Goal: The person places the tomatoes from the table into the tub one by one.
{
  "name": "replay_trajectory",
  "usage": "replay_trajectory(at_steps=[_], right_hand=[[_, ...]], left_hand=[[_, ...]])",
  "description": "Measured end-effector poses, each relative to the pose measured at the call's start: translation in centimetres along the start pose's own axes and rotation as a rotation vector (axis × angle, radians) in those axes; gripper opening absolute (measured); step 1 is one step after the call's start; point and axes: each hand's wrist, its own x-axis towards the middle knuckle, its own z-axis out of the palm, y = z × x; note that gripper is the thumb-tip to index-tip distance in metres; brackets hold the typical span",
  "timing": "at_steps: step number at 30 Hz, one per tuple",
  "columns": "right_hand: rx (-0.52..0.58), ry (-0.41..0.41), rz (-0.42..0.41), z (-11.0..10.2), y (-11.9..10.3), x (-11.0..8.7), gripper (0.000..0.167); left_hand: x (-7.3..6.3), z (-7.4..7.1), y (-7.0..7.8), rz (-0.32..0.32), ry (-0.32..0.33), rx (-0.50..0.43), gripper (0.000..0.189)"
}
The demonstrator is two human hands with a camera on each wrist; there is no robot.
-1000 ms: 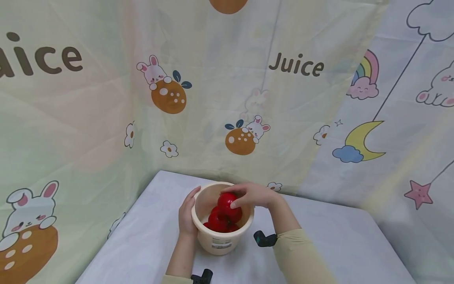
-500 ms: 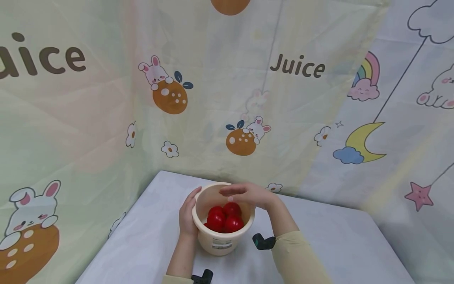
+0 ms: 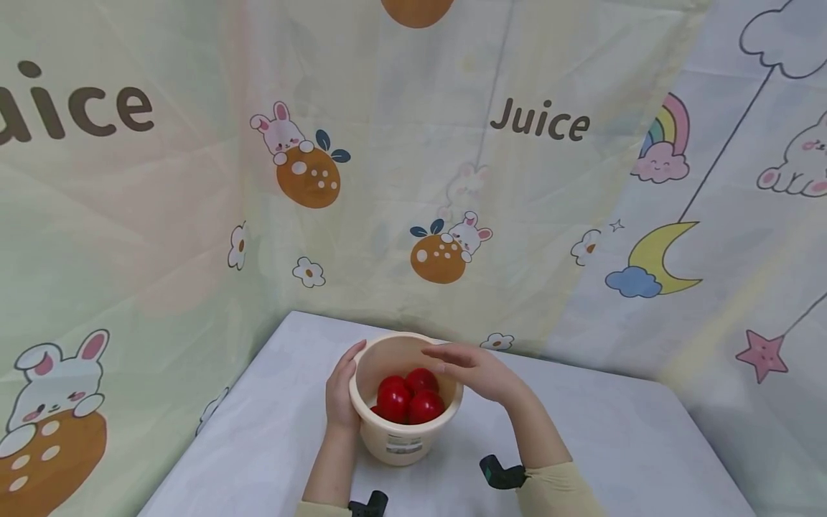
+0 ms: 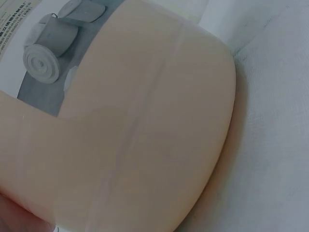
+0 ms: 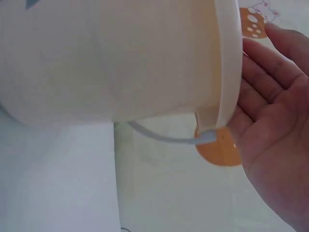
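A cream plastic bucket [image 3: 397, 449] stands upright on the white table, with a printed label on its front. Inside it lie several glossy red round fruits [image 3: 393, 400] that look like apples; one is mostly hidden by the near rim. Along the bucket's left outer wall rests my left hand [image 3: 341, 395], its fingers stretched up beside the rim. In the left wrist view only a bit of that hand shows at the lower left corner. My right hand [image 3: 481, 371] hovers over the right rim, fingers extended, holding nothing. The right wrist view shows its bare palm [image 5: 285, 130].
The white table [image 3: 581, 431] extends to both sides of the bucket. Printed cloth [image 3: 362, 237] hangs behind and around it. A grey handle [image 5: 166, 139] hangs on the bucket's outside in the right wrist view. Dark cameras [image 3: 500, 472] sit on both wrists.
My right hand has let go of a red fruit, which now lies with the others in the bucket, and has drawn back to the right. The left hand has stayed in place.
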Motion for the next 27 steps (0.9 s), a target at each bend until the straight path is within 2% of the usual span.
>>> replay_trajectory(at_steps=[4,6,11,16,19,23,25,27], right_hand=[[0.025,0.076,-0.005,-0.2,1.0,-2.0,0.039],[-0.007,0.122,0.01,-0.2,1.5,-3.0,0.041],[-0.208,0.239,0.099,0.1,2.4,-6.1,0.052],[-0.312,0.256,0.175,0.8,2.8,-9.4,0.068],[-0.356,0.266,0.151,1.1,3.1,-11.0,0.074],[-0.479,0.334,0.079,1.5,3.6,-12.8,0.074],[-0.55,0.356,0.098,1.5,3.8,-13.3,0.077],[-0.61,0.357,0.159,1.7,4.0,-13.8,0.082]], left_hand=[[0.2,-0.2,0.0,-0.002,0.005,-0.003,0.042],[0.2,-0.2,0.0,0.001,0.003,-0.003,0.043],[0.2,-0.4,0.1,-0.011,0.005,-0.005,0.042],[0.2,-0.5,0.1,-0.022,0.003,-0.009,0.041],[0.2,-0.5,0.2,-0.031,0.002,-0.007,0.04],[0.3,-0.5,0.2,-0.023,0.002,-0.004,0.04],[0.3,-0.6,0.3,-0.016,0.006,0.005,0.039],[0.3,-0.7,0.3,-0.023,0.002,0.004,0.038]])
